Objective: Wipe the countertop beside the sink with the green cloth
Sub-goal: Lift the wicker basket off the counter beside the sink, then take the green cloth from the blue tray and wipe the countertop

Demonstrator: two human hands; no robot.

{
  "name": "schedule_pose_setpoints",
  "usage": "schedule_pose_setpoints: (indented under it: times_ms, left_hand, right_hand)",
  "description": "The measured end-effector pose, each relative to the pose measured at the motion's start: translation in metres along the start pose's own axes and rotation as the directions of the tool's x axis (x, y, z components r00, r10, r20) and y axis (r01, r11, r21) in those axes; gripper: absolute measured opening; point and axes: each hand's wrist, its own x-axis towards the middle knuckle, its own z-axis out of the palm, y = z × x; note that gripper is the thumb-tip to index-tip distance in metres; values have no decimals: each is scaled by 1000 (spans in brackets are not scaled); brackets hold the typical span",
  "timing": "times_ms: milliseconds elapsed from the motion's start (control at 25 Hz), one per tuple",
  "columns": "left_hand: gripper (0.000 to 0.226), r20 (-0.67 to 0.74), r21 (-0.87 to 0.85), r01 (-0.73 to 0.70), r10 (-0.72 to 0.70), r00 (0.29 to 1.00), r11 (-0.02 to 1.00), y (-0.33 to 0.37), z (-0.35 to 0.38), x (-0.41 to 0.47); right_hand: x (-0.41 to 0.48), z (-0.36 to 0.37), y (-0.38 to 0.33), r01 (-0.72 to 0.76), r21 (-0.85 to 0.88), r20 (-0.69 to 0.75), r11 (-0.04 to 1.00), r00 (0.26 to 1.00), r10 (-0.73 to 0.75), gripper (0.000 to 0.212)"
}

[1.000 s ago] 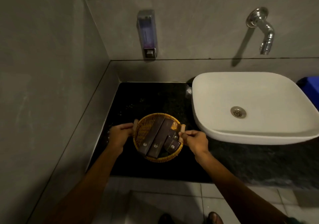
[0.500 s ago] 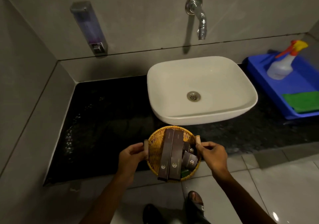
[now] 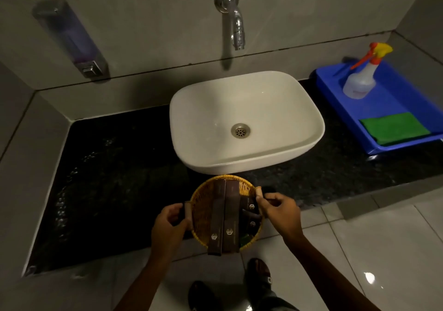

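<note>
Holding one basket (image 3: 203, 205): left hand (image 3: 167, 226), right hand (image 3: 280, 212) grip closed on handles; two long boxes (image 3: 225, 217) inside.

L hand (image 3: 169, 224) & R hand (image 3: 280, 211) both clenched, forearms extended.

Both hands (image 3: 167, 226) grip a wicker basket (image 3: 203, 205) before the sink (image 3: 247, 121).

A: Where does the single head view look from?

B: From above the near edge of the countertop (image 3: 115, 171), facing forward and steeply down.

A: How near?

B: Close: the sink (image 3: 247, 121) fills the centre, the wall tap (image 3: 236, 26) lies far, the floor tiles (image 3: 374, 250) lie near. No second view shares the scene.
</note>
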Motion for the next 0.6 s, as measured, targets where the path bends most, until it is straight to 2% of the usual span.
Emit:
schedule_pose_setpoints:
  times_ms: [80,120,240,360,480,560,600]
  left_hand:
    - [37,-125,207,-193,222,967,959,25,6,-3]
    - [36,-143,242,-278,317,937,930,44,14,-3]
    - [32,-30,233,-520,540,841,822,115,61,-1]
    - [22,131,237,-729,722,680,643,188,138,0]
    - [16,345,191,-846,773,532,498,249,234,-6]
    - [17,470,195,-886,753,460,420,275,295,-5]
    - [17,522,210,-901,735,432,380,284,323,-2]
  right_hand:
    - [9,-16,1,-23,17,-39,1000,999,24,21]
    - [17,-27,0,-38,21,-59,999,997,40,23]
    - [49,-78,-10,-55,3,-118,998,992,55,22]
    - [93,-152,-26,20,-12,-278,1000,960,-22,18]
    - [143,-240,-33,47,-125,-421,991,902,-95,13]
    - [180,-289,-32,31,-307,-403,951,901,-159,17]
    - [198,-308,-30,30,-452,-335,891,921,-200,21]
